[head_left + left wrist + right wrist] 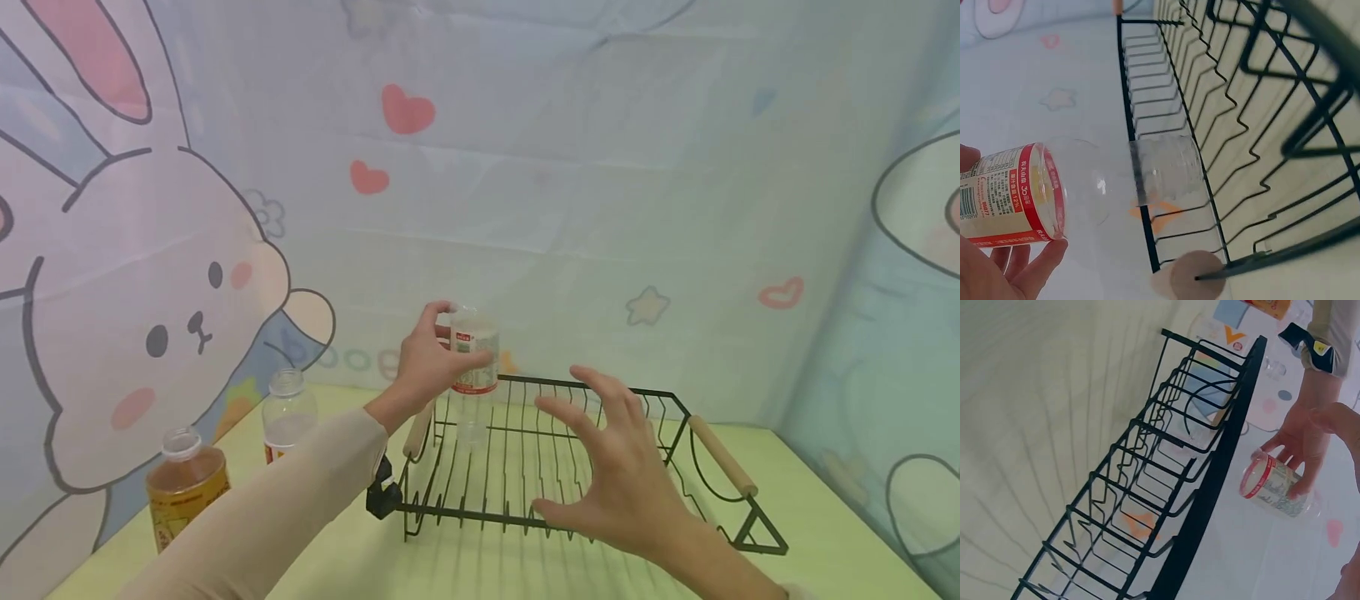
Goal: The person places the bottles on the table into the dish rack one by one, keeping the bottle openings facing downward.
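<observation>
Green table (360,554), rabbit-print backdrop (562,208), black rack (487,516), left grip (426,367) pinching a bottle (474,379) (right grip (621,467) spread)

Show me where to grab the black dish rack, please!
Probably by both wooden handles of the dish rack, coming from its left and right ends. They're rounded bars, thicker than most of its metal, facing each other across it, so they look comfortable to hold.
</observation>
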Motion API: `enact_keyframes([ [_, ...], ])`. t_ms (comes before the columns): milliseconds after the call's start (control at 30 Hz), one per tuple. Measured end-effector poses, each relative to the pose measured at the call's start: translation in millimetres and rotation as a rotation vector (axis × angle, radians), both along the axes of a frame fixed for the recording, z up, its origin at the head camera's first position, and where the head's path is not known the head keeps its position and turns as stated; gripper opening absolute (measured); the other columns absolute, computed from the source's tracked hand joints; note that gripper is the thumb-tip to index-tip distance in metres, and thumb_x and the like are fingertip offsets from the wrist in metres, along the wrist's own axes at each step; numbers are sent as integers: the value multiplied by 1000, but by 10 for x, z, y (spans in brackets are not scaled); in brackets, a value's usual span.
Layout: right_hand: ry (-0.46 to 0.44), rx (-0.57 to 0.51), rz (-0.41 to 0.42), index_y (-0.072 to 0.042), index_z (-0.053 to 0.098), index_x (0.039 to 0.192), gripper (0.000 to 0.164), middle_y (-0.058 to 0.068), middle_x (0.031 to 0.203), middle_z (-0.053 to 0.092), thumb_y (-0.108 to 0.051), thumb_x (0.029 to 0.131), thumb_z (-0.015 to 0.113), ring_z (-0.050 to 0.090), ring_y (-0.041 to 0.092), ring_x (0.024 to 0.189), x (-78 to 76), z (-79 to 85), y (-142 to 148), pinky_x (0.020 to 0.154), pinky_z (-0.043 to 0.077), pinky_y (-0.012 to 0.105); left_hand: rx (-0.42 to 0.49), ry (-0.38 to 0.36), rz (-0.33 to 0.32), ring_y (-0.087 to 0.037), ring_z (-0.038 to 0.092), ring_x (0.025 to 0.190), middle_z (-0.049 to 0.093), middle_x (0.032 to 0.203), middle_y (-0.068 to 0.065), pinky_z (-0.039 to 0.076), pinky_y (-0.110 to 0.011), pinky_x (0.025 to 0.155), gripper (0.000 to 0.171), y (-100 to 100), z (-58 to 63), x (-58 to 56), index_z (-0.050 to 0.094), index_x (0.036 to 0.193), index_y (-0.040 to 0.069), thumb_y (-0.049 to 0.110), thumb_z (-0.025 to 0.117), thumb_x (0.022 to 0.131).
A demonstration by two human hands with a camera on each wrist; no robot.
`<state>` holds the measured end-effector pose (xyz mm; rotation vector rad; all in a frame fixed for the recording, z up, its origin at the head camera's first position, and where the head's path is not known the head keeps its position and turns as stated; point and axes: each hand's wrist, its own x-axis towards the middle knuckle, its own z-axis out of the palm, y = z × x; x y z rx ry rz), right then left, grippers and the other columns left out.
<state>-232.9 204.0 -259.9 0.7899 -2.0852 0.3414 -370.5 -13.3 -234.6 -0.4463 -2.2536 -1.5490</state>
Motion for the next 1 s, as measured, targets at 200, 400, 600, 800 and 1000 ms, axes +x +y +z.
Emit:
enact_keyframes([
  [200,-86,43,-65,-35,39,131,100,-2,145,18,-52,42,80,20,26,129,19,-92,24,91,30,56,-84,-39,71,-19,55,82,54,98,-2,48,-31,60,80,13,-96,-116,33,128,28,38,78,63],
  [400,-87,86,-82,-33,38,133,103,-1,147,13,-59,42,78,18,28,131,43,-130,35,88,31,61,-152,-51,137,-20,54,80,55,95,-2,46,-31,58,80,-61,-100,-156,33,129,25,39,77,63],
  [600,-111,104,-115,-34,30,138,111,-1,149,8,-75,42,68,15,31,133,62,-146,33,88,29,65,-220,-72,138,-22,52,73,53,90,-3,43,-32,54,77,-114,-60,-158,34,127,24,39,75,64],
  [800,-165,147,-160,-33,18,142,118,0,150,2,-85,43,55,7,33,135,98,-169,28,84,28,70,-256,-103,149,-22,49,71,52,89,-4,41,-33,54,76,-138,-34,-157,34,127,21,38,75,65],
  [1000,-266,188,-226,-34,8,143,121,-3,150,-5,-89,43,48,-4,30,136,130,-196,47,88,19,72,-292,-138,154,-22,47,68,53,85,-5,40,-32,54,78,-134,8,-160,33,128,21,38,74,64],
])
